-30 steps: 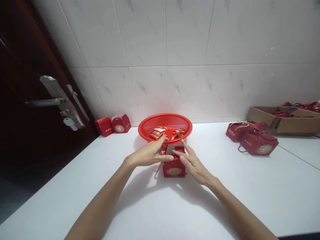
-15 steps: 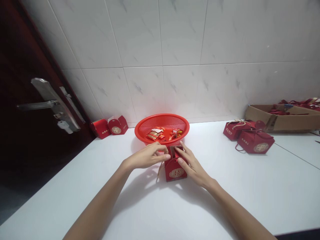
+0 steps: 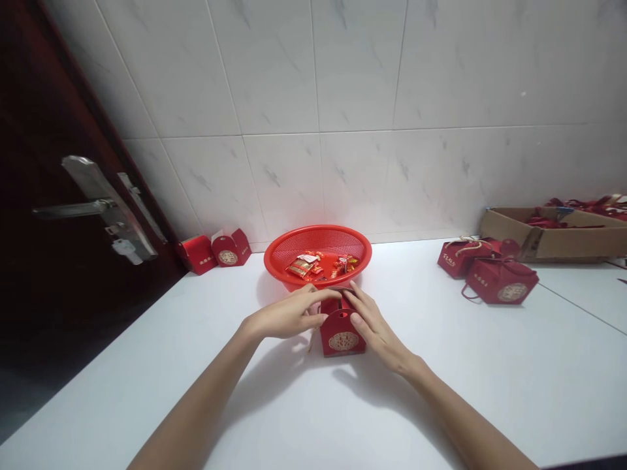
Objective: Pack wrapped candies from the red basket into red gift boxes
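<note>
Along the far side stands a tiled wall (image 3: 279, 78), and before it spreads a white table (image 3: 416, 418). At left is a dark door (image 3: 29, 143); at far right, a cardboard box (image 3: 573, 245). One red basket (image 3: 321, 241) stands far, near the wall. Left hand (image 3: 288, 313) is open, its fingers reaching over the top left of a small red box (image 3: 343, 341); right hand (image 3: 377, 329) is also open, touching the right side. This box stands upright at the middle, just on the near side of the basket. Inside the basket lie wrapped sweets (image 3: 300, 267).
</note>
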The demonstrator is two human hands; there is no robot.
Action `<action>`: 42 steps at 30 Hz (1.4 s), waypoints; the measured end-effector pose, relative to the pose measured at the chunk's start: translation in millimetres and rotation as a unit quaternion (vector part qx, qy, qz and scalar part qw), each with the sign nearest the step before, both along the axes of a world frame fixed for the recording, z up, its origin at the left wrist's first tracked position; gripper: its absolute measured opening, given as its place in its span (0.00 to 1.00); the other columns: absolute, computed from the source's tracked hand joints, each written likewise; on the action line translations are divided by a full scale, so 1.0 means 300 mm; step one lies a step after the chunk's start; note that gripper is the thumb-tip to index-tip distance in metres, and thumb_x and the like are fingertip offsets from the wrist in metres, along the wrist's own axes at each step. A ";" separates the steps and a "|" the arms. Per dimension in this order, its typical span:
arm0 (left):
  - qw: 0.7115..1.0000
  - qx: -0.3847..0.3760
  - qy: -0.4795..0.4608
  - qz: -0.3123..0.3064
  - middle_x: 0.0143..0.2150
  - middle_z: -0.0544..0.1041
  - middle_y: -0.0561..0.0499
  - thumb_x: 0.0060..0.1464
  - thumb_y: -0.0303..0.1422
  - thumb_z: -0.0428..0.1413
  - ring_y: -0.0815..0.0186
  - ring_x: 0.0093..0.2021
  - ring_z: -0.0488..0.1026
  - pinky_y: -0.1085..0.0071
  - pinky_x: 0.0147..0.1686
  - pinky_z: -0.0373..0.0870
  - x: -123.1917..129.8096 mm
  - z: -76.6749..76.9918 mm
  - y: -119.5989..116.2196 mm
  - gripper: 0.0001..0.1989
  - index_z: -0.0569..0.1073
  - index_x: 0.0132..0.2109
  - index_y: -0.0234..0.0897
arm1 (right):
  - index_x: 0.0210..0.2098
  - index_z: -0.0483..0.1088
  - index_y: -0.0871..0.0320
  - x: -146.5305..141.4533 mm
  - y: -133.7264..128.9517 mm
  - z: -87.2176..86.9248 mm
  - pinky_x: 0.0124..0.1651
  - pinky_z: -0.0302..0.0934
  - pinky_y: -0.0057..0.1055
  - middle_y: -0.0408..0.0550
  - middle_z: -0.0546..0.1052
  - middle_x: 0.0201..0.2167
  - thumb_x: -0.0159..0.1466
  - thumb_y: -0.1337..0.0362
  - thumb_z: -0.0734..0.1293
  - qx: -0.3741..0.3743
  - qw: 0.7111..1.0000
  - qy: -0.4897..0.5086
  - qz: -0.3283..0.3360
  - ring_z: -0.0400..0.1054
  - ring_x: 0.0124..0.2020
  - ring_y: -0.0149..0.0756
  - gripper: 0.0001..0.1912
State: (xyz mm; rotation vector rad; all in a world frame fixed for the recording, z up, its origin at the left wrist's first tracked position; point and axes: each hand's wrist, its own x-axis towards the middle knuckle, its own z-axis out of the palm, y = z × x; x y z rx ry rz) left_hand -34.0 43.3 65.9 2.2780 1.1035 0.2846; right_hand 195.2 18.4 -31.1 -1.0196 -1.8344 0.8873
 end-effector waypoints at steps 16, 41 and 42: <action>0.995 -0.059 0.033 -0.080 0.42 0.74 0.46 0.66 0.52 0.45 0.55 0.49 0.70 0.68 0.43 0.70 0.015 -0.047 0.037 0.24 0.77 0.57 0.48 | 0.64 0.66 0.51 -0.014 0.002 -0.007 0.74 0.43 0.49 0.51 0.53 0.74 0.70 0.43 0.57 0.034 0.997 0.008 -0.067 0.45 0.75 0.45 0.30; 0.997 0.040 -0.055 0.023 0.51 0.77 0.45 0.65 0.45 0.50 0.58 0.47 0.75 0.63 0.48 0.71 0.059 -0.030 0.011 0.20 0.76 0.55 0.40 | 0.56 0.63 0.53 -0.023 0.004 -0.004 0.53 0.70 0.44 0.57 0.73 0.57 0.67 0.51 0.62 0.018 0.988 0.062 -0.142 0.71 0.56 0.47 0.22; 0.998 0.043 -0.039 0.021 0.51 0.76 0.45 0.65 0.45 0.50 0.58 0.46 0.75 0.63 0.48 0.71 0.062 -0.031 0.008 0.20 0.78 0.54 0.40 | 0.56 0.63 0.54 -0.023 0.005 -0.005 0.53 0.70 0.44 0.57 0.73 0.58 0.67 0.51 0.62 0.014 0.987 0.061 -0.145 0.71 0.56 0.47 0.22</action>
